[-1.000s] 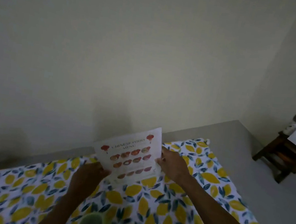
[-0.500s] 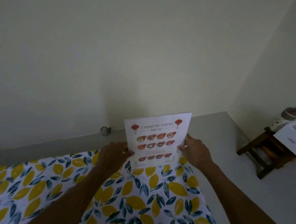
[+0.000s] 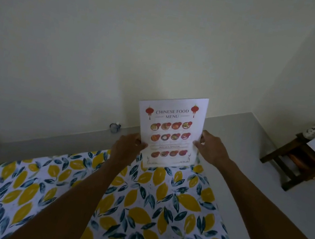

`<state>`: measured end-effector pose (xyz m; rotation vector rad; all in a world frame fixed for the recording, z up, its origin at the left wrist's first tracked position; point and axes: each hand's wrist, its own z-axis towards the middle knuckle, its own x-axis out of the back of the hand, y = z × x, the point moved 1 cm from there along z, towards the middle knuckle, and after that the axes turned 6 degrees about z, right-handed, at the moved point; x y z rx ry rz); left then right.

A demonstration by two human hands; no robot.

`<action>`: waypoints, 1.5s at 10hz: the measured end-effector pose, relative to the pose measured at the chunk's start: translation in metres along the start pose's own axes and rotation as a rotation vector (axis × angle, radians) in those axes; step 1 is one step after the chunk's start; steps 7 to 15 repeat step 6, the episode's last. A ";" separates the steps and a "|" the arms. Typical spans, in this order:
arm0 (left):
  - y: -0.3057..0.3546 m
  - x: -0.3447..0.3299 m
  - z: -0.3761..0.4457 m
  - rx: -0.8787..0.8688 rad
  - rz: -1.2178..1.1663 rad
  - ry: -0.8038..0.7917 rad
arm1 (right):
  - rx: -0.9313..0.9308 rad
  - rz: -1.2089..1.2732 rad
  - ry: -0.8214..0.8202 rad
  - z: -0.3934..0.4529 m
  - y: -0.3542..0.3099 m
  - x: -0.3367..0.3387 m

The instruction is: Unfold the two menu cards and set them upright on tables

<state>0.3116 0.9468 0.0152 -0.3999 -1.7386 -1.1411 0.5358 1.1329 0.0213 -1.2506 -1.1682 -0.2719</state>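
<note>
the step in hand looks like the standing of one card: a white paper menu card [image 3: 171,133] printed with red lanterns, the heading "chinese food menu" and rows of small food dishes is held upright at the far edge of the tabletop [image 3: 139,208], which is covered by a white cloth patterned with yellow lemons and dark blue leaves. the left hand [image 3: 125,149] pinches the card's left edge low down, and the right hand [image 3: 212,149] pinches its right edge at about mid height; each grip is pressed together on the paper, thumb on the printed face, fingers behind.

the card's long axis runs nearly vertical, leaning slightly to the left at the top, with the heading uppermost and the printed face turned toward the person. its bottom edge sits at the cloth near the far edge, though i cannot tell for sure whether it rests there or hangs just above it, nor whether a folded back panel is spread behind.

the next move, i judge, calls for seating the bottom edge squarely, opening the fold enough to brace it, then easing both hands away without tipping it. a second card is not clearly in view; a dark wooden stool [image 3: 297,160] stands well apart on the right.
</note>
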 end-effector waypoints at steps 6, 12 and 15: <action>-0.010 0.045 -0.037 0.051 0.095 0.081 | -0.333 -0.181 0.114 -0.041 -0.025 0.009; -0.010 0.045 -0.037 0.051 0.095 0.081 | -0.333 -0.181 0.114 -0.041 -0.025 0.009; -0.010 0.045 -0.037 0.051 0.095 0.081 | -0.333 -0.181 0.114 -0.041 -0.025 0.009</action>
